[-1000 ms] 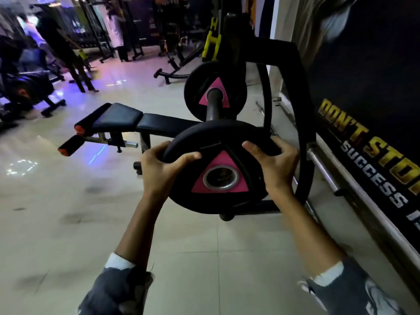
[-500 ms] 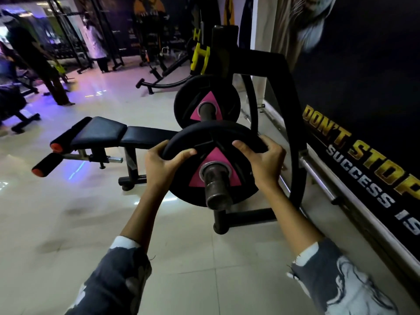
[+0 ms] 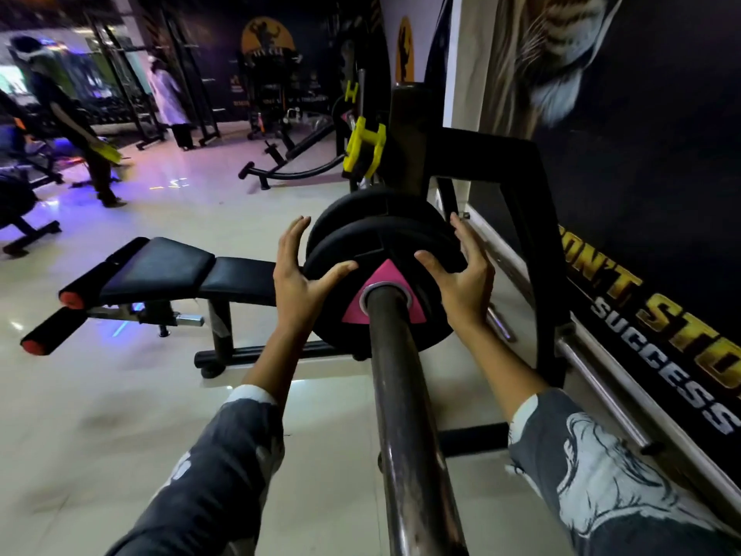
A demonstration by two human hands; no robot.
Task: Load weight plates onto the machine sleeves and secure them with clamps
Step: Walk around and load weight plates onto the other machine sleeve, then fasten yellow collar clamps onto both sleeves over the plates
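A black weight plate with a pink triangle (image 3: 373,254) sits far along the steel sleeve (image 3: 401,395), pressed against a second black plate (image 3: 361,206) behind it. My left hand (image 3: 298,274) rests on the front plate's left rim, thumb on its face and fingers spread. On the right rim lies my right hand (image 3: 461,270), palm turned in, thumb on the face and fingers loose. The sleeve runs from the plates toward me between my forearms. No clamp shows on the sleeve.
A black bench with orange-tipped rollers (image 3: 160,274) stands left of the plates. The machine's black frame (image 3: 525,234) and a yellow hook (image 3: 363,148) rise behind. A dark lettered wall (image 3: 661,315) closes the right side. Two people (image 3: 68,114) stand far left.
The plate has slid along the sleeve from its tip up against the rear plate. My fingers have loosened from a full grip to spread contact, and the camera moved closer.
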